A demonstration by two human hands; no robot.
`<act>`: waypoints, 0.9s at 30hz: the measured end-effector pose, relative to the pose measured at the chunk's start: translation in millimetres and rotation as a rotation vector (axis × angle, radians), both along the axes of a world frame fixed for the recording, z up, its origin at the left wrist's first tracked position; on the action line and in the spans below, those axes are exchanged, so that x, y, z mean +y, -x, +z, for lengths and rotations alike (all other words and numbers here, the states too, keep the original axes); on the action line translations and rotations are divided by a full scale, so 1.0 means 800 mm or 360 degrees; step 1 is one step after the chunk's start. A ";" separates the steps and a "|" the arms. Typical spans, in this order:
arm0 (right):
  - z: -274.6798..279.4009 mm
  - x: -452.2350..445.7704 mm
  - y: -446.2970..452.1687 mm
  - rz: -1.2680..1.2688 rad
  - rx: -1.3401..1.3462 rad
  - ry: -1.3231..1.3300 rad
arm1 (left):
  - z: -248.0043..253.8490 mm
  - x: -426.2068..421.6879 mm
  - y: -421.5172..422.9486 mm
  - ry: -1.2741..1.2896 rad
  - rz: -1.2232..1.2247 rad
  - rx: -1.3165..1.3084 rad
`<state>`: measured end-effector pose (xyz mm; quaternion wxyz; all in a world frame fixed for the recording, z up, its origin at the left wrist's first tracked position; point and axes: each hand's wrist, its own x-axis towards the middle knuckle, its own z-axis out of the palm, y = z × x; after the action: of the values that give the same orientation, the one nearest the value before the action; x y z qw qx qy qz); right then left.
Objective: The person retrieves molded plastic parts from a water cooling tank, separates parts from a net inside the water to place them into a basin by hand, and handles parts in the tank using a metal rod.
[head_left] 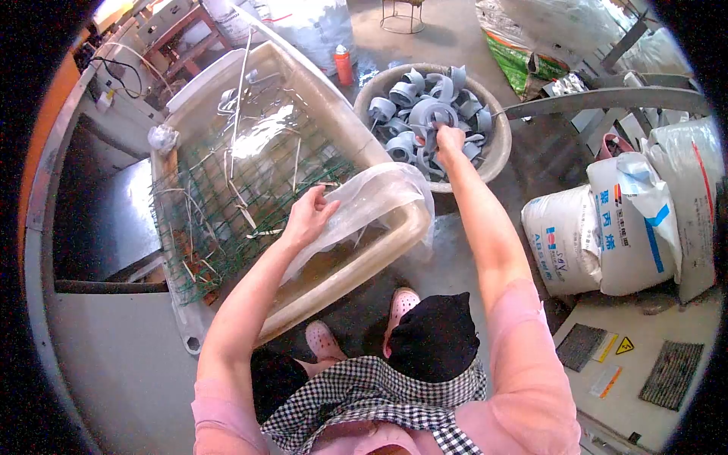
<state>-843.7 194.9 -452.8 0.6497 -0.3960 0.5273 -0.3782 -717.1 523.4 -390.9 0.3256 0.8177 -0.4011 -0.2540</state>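
My right hand reaches into a round tub heaped with grey curled plastic pieces. Its fingers are closed at a grey ring-shaped piece on top of the heap. My left hand hovers over the near right part of a large water-filled basin, fingers apart and holding nothing. Close beside it, a translucent plastic sheet drapes over the basin's corner. Green wire mesh and pale thin strips lie in the basin.
White printed sacks stand at the right, above a panel with vents. A red bottle stands behind the basin, and a stool farther back. A grey curved band extends right of the tub. Grey machine surfaces border the left.
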 end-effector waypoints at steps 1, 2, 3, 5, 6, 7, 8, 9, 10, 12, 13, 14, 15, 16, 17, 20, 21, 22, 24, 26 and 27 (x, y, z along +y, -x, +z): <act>0.034 0.023 0.007 -0.0078 -0.0182 -0.0157 | 0.000 0.003 0.003 0.0012 -0.0012 -0.0020; 0.012 0.009 0.005 -0.0078 -0.0184 -0.0156 | 0.000 0.002 0.006 0.0013 -0.0013 -0.0022; -0.031 -0.022 0.001 0.0026 0.0116 0.0005 | -0.001 0.000 0.010 0.0060 -0.0073 -0.0064; -0.046 -0.042 -0.003 0.0106 0.0343 0.0093 | 0.005 -0.007 0.021 0.0159 -0.0151 -0.0187; -0.048 -0.049 -0.004 0.0143 0.0457 0.0136 | 0.009 -0.009 0.026 0.0158 -0.0148 -0.0181; -0.049 -0.057 -0.004 0.0209 0.0649 0.0304 | 0.012 -0.014 0.029 0.0213 -0.0164 -0.0165; -0.051 -0.063 -0.006 0.0210 0.0690 0.0380 | 0.014 -0.019 0.031 0.0267 -0.0181 -0.0150; -0.060 -0.073 -0.009 0.0210 0.0732 0.0456 | 0.015 -0.026 0.033 0.0265 -0.0181 -0.0147; -0.066 -0.080 -0.011 0.0208 0.0776 0.0532 | 0.015 -0.033 0.035 0.0238 -0.0201 -0.0171; -0.014 -0.039 -0.006 0.0231 0.0423 0.0294 | 0.018 -0.054 0.036 0.0208 -0.0220 -0.0197; 0.054 0.013 0.001 0.0200 0.0261 0.0134 | 0.023 -0.068 0.034 0.0173 -0.0186 -0.0061; -0.018 -0.028 -0.013 0.0385 0.0297 0.0227 | 0.028 -0.084 0.032 0.0145 -0.0149 0.0074; 0.025 0.013 -0.008 0.0511 0.0054 0.0128 | 0.034 -0.103 0.032 0.0152 -0.0139 0.0075; 0.070 0.062 0.000 0.0637 -0.0187 0.0024 | 0.041 -0.121 0.034 0.0348 0.0065 0.0434; 0.057 0.066 -0.001 0.0819 -0.0034 0.0181 | 0.046 -0.129 0.037 0.0540 0.0272 0.0791; 0.100 0.122 0.013 0.1143 -0.0012 0.0443 | 0.077 -0.130 0.041 0.0566 -0.0094 0.1184; 0.120 0.136 0.023 0.1130 -0.0238 0.0255 | 0.073 -0.130 0.041 0.0593 -0.0036 0.1309; 0.140 0.148 0.031 0.1106 -0.0463 0.0064 | 0.076 -0.126 0.045 0.0587 -0.0042 0.1303; 0.104 0.132 0.030 0.1179 -0.0411 0.0375 | 0.080 -0.118 0.051 0.0807 0.0062 0.1283; 0.085 0.123 0.031 0.1249 -0.0349 0.0693 | 0.062 -0.122 0.046 0.0813 0.0000 0.1373; 0.089 0.125 0.032 0.1251 -0.0353 0.0612 | 0.064 -0.123 0.052 0.0807 0.0022 0.1317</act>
<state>-869.2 294.8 -381.5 0.7112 -0.6368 0.1841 -0.2340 -758.4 425.1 -339.9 0.6485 0.5456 -0.2818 -0.4499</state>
